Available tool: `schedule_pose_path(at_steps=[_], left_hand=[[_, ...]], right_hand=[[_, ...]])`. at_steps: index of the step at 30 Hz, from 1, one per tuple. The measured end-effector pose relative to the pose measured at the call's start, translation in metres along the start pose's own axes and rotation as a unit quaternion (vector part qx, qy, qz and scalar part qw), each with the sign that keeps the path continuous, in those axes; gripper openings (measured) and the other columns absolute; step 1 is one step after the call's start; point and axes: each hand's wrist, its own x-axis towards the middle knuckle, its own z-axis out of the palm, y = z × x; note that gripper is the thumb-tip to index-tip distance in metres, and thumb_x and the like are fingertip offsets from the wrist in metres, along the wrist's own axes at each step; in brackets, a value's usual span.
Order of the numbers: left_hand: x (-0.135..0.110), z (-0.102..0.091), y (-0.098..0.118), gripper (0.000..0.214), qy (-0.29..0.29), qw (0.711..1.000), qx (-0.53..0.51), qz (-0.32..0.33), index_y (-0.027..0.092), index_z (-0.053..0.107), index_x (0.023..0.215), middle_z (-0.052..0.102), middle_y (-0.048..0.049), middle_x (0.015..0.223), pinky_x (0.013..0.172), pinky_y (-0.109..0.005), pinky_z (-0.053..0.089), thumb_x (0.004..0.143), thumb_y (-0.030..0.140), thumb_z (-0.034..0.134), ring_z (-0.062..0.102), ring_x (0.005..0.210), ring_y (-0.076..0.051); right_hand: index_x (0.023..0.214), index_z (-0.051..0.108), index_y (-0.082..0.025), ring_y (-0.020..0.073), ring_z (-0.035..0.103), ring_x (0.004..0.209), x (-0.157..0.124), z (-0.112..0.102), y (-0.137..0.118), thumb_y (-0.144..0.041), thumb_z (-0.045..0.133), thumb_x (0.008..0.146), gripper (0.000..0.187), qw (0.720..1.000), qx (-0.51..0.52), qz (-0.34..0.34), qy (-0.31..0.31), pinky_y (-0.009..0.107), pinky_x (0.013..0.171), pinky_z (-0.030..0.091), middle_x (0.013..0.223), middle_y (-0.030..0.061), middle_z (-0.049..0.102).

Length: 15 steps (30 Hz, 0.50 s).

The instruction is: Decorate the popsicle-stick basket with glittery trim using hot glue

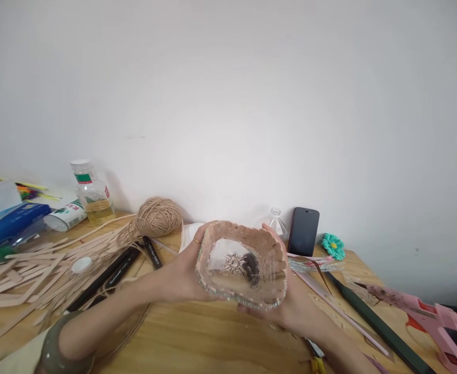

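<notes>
Between my two hands is a basket (275, 280) with a scalloped, tan wall, its opening tipped toward me. Glittery trim runs along its near rim, and its see-through bottom has a moulded star pattern. My left hand (185, 272) grips the left side, with a ring on one finger. Around the right side and underneath wraps my right hand (291, 301), partly hidden behind the basket. Both hands hold it above the wooden table (189, 337).
Wooden craft sticks (29, 280), black markers (113, 267) and a twine ball (159, 215) lie left, near a bottle (94, 197). On the right are a phone (304, 231), a teal flower (333, 246), a dark green strip (376, 319) and a pink glue gun (419, 311).
</notes>
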Motion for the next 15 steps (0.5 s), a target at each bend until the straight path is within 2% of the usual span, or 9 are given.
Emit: schedule_pose_path(at_steps=[2, 4, 8, 12, 15], left_hand=[[0.0, -0.002, 0.001, 0.093, -0.007, 0.999, 0.04, 0.029, 0.032, 0.021, 0.14, 0.036, -0.0103, 0.144, 0.11, -0.042, 0.036, 0.068, 0.024, 0.079, 0.039, 0.133, -0.031], [-0.001, -0.003, 0.002, 0.091, -0.011, 0.996, 0.077, 0.052, 0.032, 0.019, 0.14, 0.036, -0.0113, 0.142, 0.108, -0.043, 0.038, 0.071, 0.023, 0.077, 0.039, 0.132, -0.032], [0.001, -0.003, 0.004, 0.092, -0.009, 0.984, 0.119, 0.129, 0.035, 0.017, 0.14, 0.034, -0.0107, 0.137, 0.111, -0.047, 0.034, 0.071, 0.032, 0.077, 0.038, 0.13, -0.034], [0.003, 0.0, 0.001, 0.096, 0.008, 0.967, 0.145, 0.209, 0.039, 0.015, 0.142, 0.033, -0.0098, 0.138, 0.113, -0.051, 0.03, 0.07, 0.035, 0.078, 0.031, 0.134, -0.035], [0.002, 0.003, -0.004, 0.093, 0.02, 0.952, 0.165, 0.257, 0.033, 0.018, 0.143, 0.036, -0.0117, 0.137, 0.113, -0.053, 0.03, 0.071, 0.036, 0.077, 0.03, 0.134, -0.035]], right_hand=[[0.149, 0.0, -0.036, 0.0355, 0.016, 0.143, -0.002, -0.003, 0.005, -0.027, 0.083, 0.062, 0.121, 0.999, -0.036, -0.028, -0.012, 0.055, 0.115, 0.019, 0.156, 0.0089, 0.009], [0.149, -0.003, -0.039, 0.0367, 0.018, 0.142, -0.002, -0.006, 0.005, -0.027, 0.082, 0.064, 0.121, 0.997, -0.052, -0.055, -0.019, 0.056, 0.114, 0.022, 0.155, 0.008, 0.013], [0.148, 0.0, -0.041, 0.0335, 0.029, 0.138, 0.001, -0.01, -0.005, -0.023, 0.074, 0.071, 0.109, 0.991, -0.073, -0.11, -0.021, 0.052, 0.113, 0.029, 0.151, 0.0061, 0.026], [0.148, 0.006, -0.037, 0.0308, 0.034, 0.135, 0.003, -0.013, -0.013, -0.023, 0.071, 0.075, 0.099, 0.983, -0.121, -0.141, -0.008, 0.047, 0.113, 0.031, 0.148, 0.0079, 0.032], [0.15, 0.003, -0.029, 0.0305, 0.031, 0.136, -0.002, -0.016, -0.017, -0.024, 0.066, 0.08, 0.094, 0.967, -0.199, -0.159, -0.005, 0.047, 0.112, 0.032, 0.149, 0.0129, 0.028]])
